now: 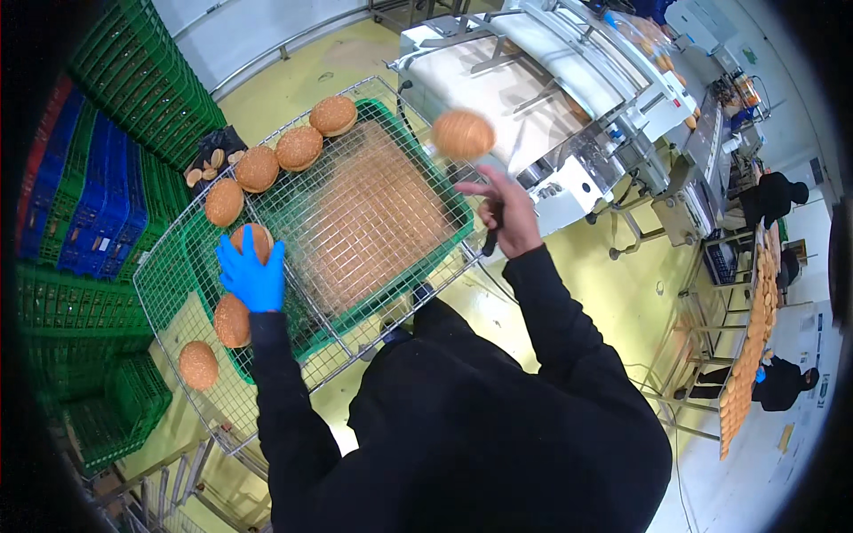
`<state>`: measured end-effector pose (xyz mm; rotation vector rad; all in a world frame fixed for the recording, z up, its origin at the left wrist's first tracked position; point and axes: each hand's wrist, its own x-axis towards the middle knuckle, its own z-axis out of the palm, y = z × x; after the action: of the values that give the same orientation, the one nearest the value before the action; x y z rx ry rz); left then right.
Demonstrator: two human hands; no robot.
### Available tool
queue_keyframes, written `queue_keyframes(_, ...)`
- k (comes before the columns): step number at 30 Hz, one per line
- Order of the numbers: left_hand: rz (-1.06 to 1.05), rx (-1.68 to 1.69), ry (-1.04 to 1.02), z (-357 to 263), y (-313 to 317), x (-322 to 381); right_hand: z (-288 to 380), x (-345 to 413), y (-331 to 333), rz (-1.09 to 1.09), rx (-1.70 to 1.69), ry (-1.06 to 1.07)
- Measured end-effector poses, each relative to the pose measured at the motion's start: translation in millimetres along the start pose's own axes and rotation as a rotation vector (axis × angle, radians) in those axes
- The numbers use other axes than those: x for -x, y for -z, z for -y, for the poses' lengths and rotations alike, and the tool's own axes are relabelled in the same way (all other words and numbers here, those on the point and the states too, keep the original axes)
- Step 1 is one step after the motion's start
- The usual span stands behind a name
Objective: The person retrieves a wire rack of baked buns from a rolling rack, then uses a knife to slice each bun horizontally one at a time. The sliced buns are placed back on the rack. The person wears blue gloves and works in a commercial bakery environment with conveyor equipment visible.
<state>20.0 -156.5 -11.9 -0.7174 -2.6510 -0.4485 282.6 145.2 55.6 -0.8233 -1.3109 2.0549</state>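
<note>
My left hand point(253, 273), in a blue glove, lies with fingers spread on a sesame bun point(258, 241) that rests on a wire mesh rack point(193, 280). Whether it grips the bun, I cannot tell. Several more sesame buns point(256, 169) form a curved row along the rack's far and left sides. My bare right hand point(503, 206) is raised past the rack's right edge, index finger extended, holding nothing. Just above its fingers a blurred bun point(463, 134) is in the air, apart from the hand. Under the mesh are a green crate point(433, 250) and a layer of crumbs or seeds.
A conveyor machine point(480, 86) with a white belt stands beyond the rack. Green and blue crates point(100, 193) are stacked at the left. At the right, a long table point(750, 353) holds many buns, with people in dark clothes near it. A dark bag with bread pieces point(216, 156) sits behind the rack.
</note>
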Motion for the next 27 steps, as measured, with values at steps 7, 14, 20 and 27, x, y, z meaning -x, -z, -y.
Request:
queue_keyframes(7,0.272,-0.011,0.144,28,-26,-39,-51,64,-18,0.158,0.208,-0.164)
queue_keyframes(14,0.428,2.202,0.575,10,-38,18,-106,87,-9,0.245,0.274,-0.28)
queue_keyframes(20,0.584,2.463,0.775,-91,51,72,-84,48,4,0.028,0.371,0.045)
queue_keyframes(27,0.373,1.949,0.481,-98,31,109,-61,100,-56,0.465,0.869,0.397)
